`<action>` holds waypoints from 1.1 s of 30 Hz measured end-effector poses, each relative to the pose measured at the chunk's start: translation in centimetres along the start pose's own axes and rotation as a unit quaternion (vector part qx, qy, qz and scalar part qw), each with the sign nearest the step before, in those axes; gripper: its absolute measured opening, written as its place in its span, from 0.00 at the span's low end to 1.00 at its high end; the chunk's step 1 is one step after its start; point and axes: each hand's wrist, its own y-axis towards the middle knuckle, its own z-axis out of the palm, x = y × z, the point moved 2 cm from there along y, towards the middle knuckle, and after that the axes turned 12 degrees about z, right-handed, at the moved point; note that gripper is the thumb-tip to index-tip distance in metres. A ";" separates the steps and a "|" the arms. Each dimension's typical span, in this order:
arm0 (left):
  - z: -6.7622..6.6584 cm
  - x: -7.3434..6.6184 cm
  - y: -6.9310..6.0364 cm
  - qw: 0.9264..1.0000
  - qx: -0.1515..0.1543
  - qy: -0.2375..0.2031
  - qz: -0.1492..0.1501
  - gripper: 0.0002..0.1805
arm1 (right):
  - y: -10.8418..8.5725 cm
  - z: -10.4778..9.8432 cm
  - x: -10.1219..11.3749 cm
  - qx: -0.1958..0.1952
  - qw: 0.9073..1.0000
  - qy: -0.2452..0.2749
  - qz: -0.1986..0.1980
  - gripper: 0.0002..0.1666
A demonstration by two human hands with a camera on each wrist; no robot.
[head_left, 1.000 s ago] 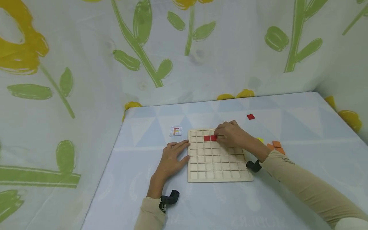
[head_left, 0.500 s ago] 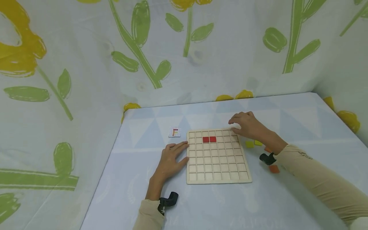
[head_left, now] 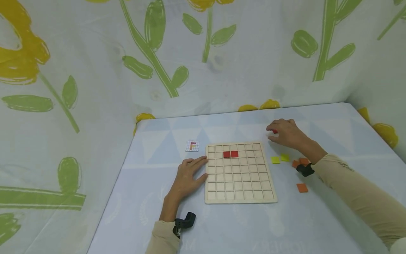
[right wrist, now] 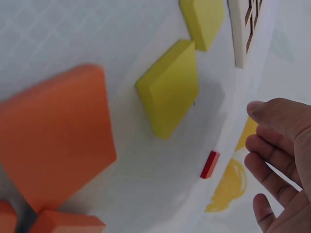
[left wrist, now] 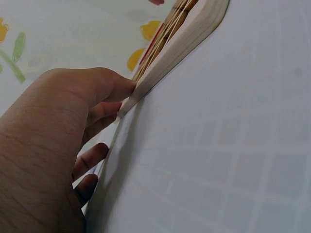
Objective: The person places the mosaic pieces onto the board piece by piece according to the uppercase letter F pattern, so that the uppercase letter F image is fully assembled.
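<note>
My left hand (head_left: 185, 178) rests on the table, its fingertips and thumb touching the left edge of a wooden grid board (head_left: 238, 178). Two red square tiles (head_left: 226, 154) sit side by side in the board's second row from the back. Beyond the board's back right corner, my right hand (head_left: 287, 134) reaches over a loose red tile (head_left: 275, 131). In the right wrist view that red tile (right wrist: 210, 164) lies on the table, apart from the loosely bent fingers (right wrist: 272, 153). Nothing is between the fingers and thumb there.
Right of the board lie two yellow tiles (head_left: 275, 160) and several orange tiles (head_left: 302, 188). A small card (head_left: 192, 146) printed with a coloured grid pattern lies behind the left hand. A flower-printed curtain (head_left: 241, 77) hangs along the table's back edge.
My right hand has left the tiles on the board and moved right and back to the loose red tile. The left hand stays at the board's edge.
</note>
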 end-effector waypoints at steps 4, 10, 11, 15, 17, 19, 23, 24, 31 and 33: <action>0.1 0.0 -0.1 1.000 -0.004 -0.005 0.001 0.29 | 0.3 0.0 -0.8 -0.005 1.000 -0.001 0.004 0.20; 0.3 0.0 -0.2 1.000 -0.008 -0.008 0.003 0.29 | 0.7 -0.1 -1.7 -0.009 1.000 -0.011 0.015 0.20; 0.3 0.0 -0.2 1.000 -0.008 -0.007 0.004 0.29 | 0.7 -0.1 -1.9 -0.005 1.000 -0.012 0.018 0.20; 0.4 0.0 -0.3 1.000 -0.006 -0.002 0.006 0.29 | 1.0 0.1 -2.6 0.012 0.999 -0.022 0.033 0.22; 0.4 0.0 -0.3 1.000 -0.001 0.000 0.003 0.29 | 1.2 0.2 -3.0 0.020 0.999 -0.023 0.044 0.23; 0.4 0.0 -0.3 1.000 0.003 0.001 0.002 0.29 | 1.2 0.3 -3.4 0.027 0.998 -0.019 0.051 0.23; 0.3 0.0 -0.2 1.000 0.009 0.004 0.000 0.29 | 1.2 0.3 -3.9 0.027 0.999 -0.013 0.043 0.21; 0.3 0.0 -0.2 1.000 0.006 0.004 0.002 0.29 | 1.2 0.3 -3.9 0.025 0.999 -0.015 0.036 0.20; 0.0 0.0 -0.1 1.000 -0.008 -0.002 0.004 0.29 | 1.6 0.5 -3.9 0.019 0.999 -0.028 0.025 0.18; 0.1 0.1 -0.1 1.000 -0.003 -0.002 0.001 0.29 | 1.6 0.6 -3.9 0.018 0.999 -0.029 0.025 0.17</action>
